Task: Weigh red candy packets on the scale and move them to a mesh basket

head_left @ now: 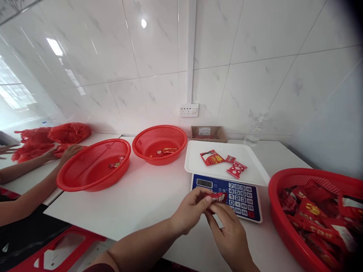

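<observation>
Both hands, left hand (191, 206) and right hand (229, 230), pinch a red packet (217, 197) just near the scale (227, 194).

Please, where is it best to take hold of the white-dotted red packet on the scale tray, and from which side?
Probably from above, pinching its two long edges. The dotted packet lies flat on the white tray, tilted, with bare tray toward the near side, so fingers can close there. Another small packet lies close behind it, so approaching from the rear seems worse.
</observation>
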`<state>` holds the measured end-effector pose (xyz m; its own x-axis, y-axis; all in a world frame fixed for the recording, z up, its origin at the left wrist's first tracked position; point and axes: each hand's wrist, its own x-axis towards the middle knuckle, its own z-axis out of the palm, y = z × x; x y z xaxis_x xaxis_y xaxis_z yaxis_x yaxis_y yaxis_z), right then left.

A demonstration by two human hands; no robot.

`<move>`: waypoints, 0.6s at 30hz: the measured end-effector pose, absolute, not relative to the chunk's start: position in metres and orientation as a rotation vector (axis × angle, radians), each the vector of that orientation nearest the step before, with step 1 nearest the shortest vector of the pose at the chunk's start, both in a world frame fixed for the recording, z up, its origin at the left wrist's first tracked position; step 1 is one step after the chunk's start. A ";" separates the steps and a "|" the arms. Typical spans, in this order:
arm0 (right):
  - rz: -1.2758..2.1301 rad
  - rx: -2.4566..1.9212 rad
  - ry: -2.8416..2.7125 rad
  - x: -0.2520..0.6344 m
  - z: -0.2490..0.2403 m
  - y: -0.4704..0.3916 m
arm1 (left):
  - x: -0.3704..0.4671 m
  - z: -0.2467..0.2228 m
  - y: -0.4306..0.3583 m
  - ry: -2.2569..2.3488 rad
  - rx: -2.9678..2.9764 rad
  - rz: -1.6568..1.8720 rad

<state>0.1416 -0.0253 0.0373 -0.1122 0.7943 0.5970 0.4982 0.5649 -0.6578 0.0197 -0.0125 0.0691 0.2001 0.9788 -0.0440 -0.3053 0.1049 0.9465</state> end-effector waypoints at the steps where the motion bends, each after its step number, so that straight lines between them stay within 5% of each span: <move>1: 0.421 -1.085 -1.732 0.143 0.037 -0.026 | 0.018 0.070 -0.010 0.880 0.943 1.159; 6: 0.645 -1.322 -1.315 0.161 0.035 -0.021 | 0.012 0.074 -0.005 0.881 0.805 1.128; 11: 0.956 -1.309 -1.517 0.164 0.035 -0.018 | 0.015 0.071 -0.010 0.849 0.902 1.040; 18: 0.975 -1.361 -1.484 0.159 0.042 -0.026 | 0.012 0.064 -0.012 0.894 1.135 0.884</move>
<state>0.1591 -0.0256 0.0424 -0.0193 0.9956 0.0922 0.3104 0.0936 -0.9460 0.0122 -0.0116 0.0640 0.3819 0.9148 -0.1312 -0.1209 0.1902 0.9743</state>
